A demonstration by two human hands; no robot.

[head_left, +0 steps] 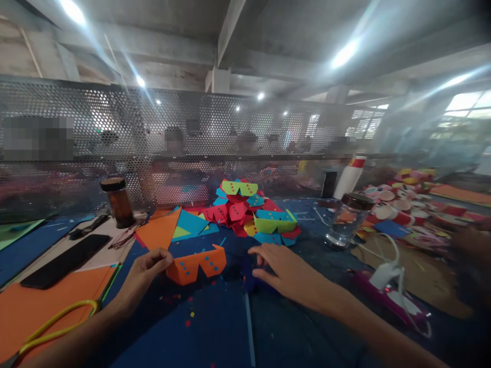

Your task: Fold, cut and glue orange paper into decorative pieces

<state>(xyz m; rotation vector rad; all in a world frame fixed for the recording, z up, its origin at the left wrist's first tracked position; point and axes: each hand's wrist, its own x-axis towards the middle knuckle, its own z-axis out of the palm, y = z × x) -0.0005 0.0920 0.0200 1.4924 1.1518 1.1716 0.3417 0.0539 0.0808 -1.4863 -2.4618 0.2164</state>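
Note:
My left hand (153, 268) pinches the left end of an orange paper mask (187, 267), which has a notch at its lower middle and blue dots on both sides. To the right, my right hand (270, 263) is held with its fingers apart, near a dark blue object (248, 273) that I cannot make out clearly. Beyond both hands lies a pile of folded paper masks, with a lime green one (240, 188) on top, red ones (237, 212) below it and another green one (274, 225) at the right.
Yellow-handled scissors (57, 327) and a black phone (66, 260) lie at the left, near a brown jar (117, 202). At the right are a clear jar (347, 222), a purple power strip (391, 299) and a person's dark arm (473, 255). A perforated screen (215, 128) stands behind.

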